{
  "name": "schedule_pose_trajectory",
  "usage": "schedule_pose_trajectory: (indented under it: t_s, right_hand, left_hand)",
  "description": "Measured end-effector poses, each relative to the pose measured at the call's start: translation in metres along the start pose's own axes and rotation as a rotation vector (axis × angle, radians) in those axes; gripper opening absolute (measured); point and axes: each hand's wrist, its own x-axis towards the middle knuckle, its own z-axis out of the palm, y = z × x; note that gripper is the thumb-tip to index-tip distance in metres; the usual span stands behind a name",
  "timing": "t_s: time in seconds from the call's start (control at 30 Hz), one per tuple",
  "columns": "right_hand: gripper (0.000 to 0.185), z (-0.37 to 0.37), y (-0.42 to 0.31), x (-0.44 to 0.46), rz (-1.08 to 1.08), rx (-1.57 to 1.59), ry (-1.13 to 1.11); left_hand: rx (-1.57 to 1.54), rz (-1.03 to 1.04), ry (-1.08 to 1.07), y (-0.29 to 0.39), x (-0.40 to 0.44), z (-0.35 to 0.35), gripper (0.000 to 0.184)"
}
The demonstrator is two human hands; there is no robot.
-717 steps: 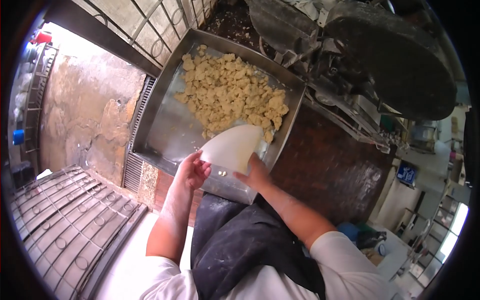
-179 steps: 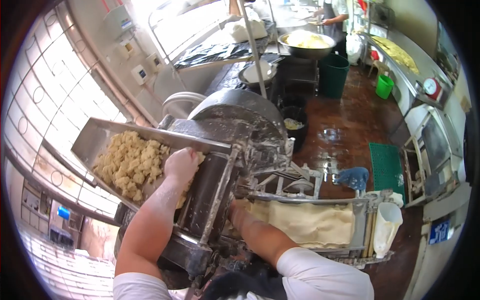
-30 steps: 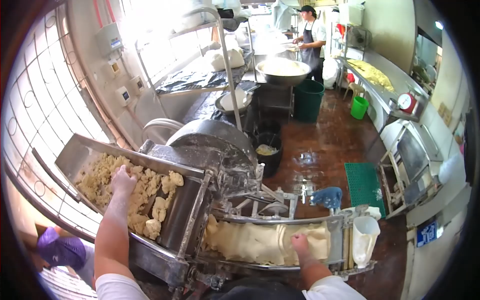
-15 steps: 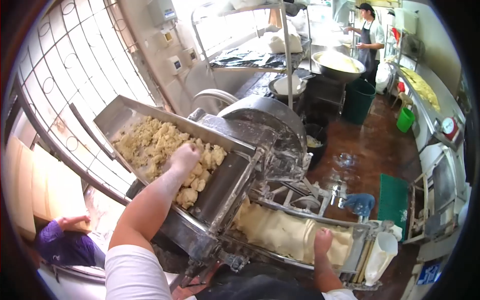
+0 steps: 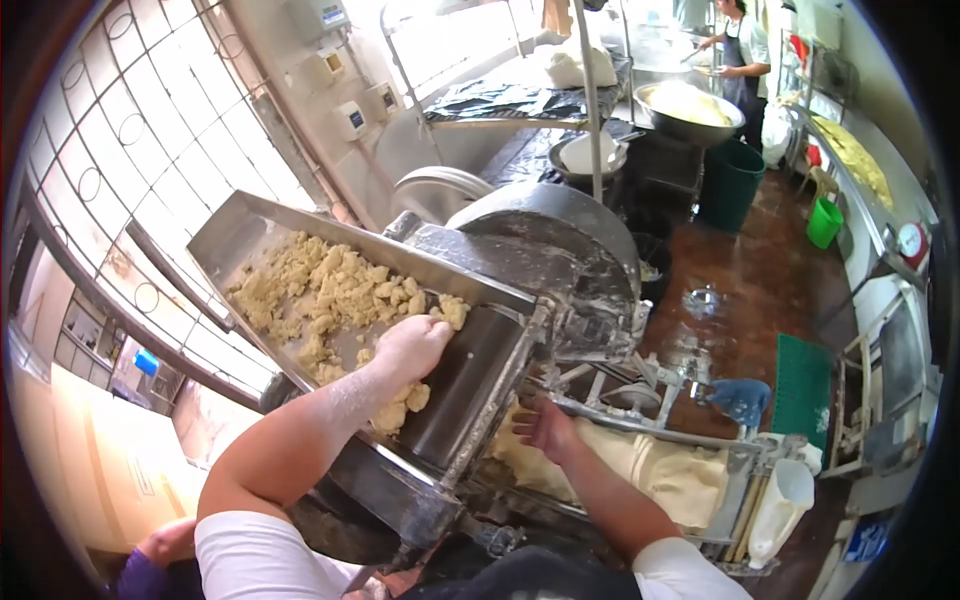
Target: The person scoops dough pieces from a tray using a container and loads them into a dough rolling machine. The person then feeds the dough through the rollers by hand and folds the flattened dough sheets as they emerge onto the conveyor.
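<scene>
Crumbly yellow dough (image 5: 335,285) lies in a slanted metal tray (image 5: 225,225) that leads to a dark roller (image 5: 470,365) of a dough sheeter. My left hand (image 5: 415,348) is in the tray at the roller's edge, fingers curled closed among the dough lumps; what they may hold is hidden. Below the roller, a folded pale dough sheet (image 5: 610,455) rests along a lower trough. My right hand (image 5: 548,430) is over the sheet's end nearest the machine, fingers spread and holding nothing. Whether it touches the dough, I cannot tell.
A rounded metal guard (image 5: 560,225) rises beside the roller. A white plastic scoop-like container (image 5: 785,505) stands at the trough's right end. A co-worker (image 5: 745,65) stands at the back by a large bowl (image 5: 690,110). Another person's purple sleeve (image 5: 145,575) shows lower left.
My left hand has moved right and down, toward the roller, with dough lumps shifted. My right hand has gone from the sheet's far right to its machine end, its fingers opening. The view has shifted slightly.
</scene>
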Motion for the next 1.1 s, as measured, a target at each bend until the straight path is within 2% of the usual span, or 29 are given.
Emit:
schedule_pose_trajectory:
  t_s: [0.03,0.07,0.1,0.13,0.17,0.2,0.23,0.27,0.3,0.37,0.4,0.47,0.6,0.67,0.73,0.87,0.93,0.97,1.0,1.03,1.07,1.1]
  right_hand:
    - [0.042,0.022,0.001,0.01,0.006,-0.01,-0.006]
    - [0.044,0.046,0.001,0.017,-0.006,0.208,-0.122]
    - [0.047,0.062,0.003,0.026,-0.019,0.431,-0.234]
    - [0.046,0.07,0.006,0.036,-0.03,0.479,-0.296]
    - [0.046,0.076,0.012,0.05,-0.033,0.483,-0.327]
    - [0.046,0.078,0.016,0.063,-0.045,0.485,-0.343]
    - [0.046,0.08,0.018,0.073,-0.05,0.475,-0.333]
    - [0.046,0.082,0.023,0.08,-0.049,0.461,-0.32]
    - [0.046,0.084,0.029,0.087,-0.044,0.452,-0.31]
    - [0.046,0.09,0.033,0.096,-0.038,0.434,-0.286]
    - [0.046,0.093,0.036,0.101,-0.03,0.422,-0.28]
    - [0.045,0.093,0.042,0.106,-0.017,0.402,-0.255]
    - [0.045,0.093,0.039,0.105,-0.018,0.359,-0.241]
    - [0.045,0.089,0.037,0.104,-0.014,0.334,-0.233]
    - [0.045,0.083,0.034,0.104,-0.018,0.298,-0.216]
    - [0.044,0.046,0.034,0.106,-0.038,0.162,-0.124]
    - [0.044,0.033,0.027,0.09,-0.027,0.123,-0.09]
    - [0.042,0.033,0.016,0.064,-0.01,0.087,0.042]
    - [0.039,0.032,0.005,0.039,0.014,0.048,0.172]
    - [0.039,0.023,0.003,0.022,-0.04,0.083,0.094]
    - [0.038,0.013,0.002,0.01,-0.081,0.116,0.012]
    - [0.035,0.007,0.001,0.009,-0.045,0.103,0.05]
  left_hand:
    - [-0.027,0.017,-0.04,-0.001,0.001,-0.004,0.037]
    - [-0.2,0.032,-0.089,-0.002,0.006,-0.015,0.038]
    - [-0.235,-0.049,-0.005,0.002,0.013,-0.03,0.036]
    - [-0.166,0.127,0.355,-0.007,0.022,-0.041,0.032]
    - [-0.102,0.138,0.54,-0.035,0.052,-0.056,0.03]
    - [0.019,0.267,0.688,-0.053,0.068,-0.08,0.03]
    - [0.107,0.165,0.705,-0.073,0.088,-0.1,0.029]
    - [0.138,0.103,0.671,-0.103,0.109,-0.114,0.034]
    - [0.122,-0.044,0.564,-0.108,0.109,-0.127,0.045]
    - [0.092,-0.094,0.316,-0.189,0.162,-0.113,0.054]
    - [0.081,-0.073,0.303,-0.187,0.174,-0.11,0.054]
    - [-0.052,-0.231,0.078,-0.187,0.169,-0.105,0.064]
    - [0.144,-0.271,0.11,-0.113,0.101,-0.086,0.066]
    - [0.257,-0.291,0.103,-0.108,0.085,-0.068,0.065]
    - [0.345,-0.218,0.153,-0.112,0.076,-0.047,0.066]
    - [0.134,-0.105,0.059,-0.093,0.057,-0.043,0.068]
    - [0.209,-0.047,0.165,-0.075,0.042,-0.055,0.064]
    - [0.246,-0.031,0.21,-0.066,0.026,-0.061,0.062]
    - [0.247,0.163,0.263,-0.032,-0.006,-0.08,0.045]
    - [0.253,0.127,0.257,-0.013,-0.021,-0.09,0.045]
    - [0.056,-0.062,-0.034,-0.003,-0.034,-0.098,0.038]
    - [-0.159,-0.261,-0.317,-0.002,-0.053,-0.096,0.032]
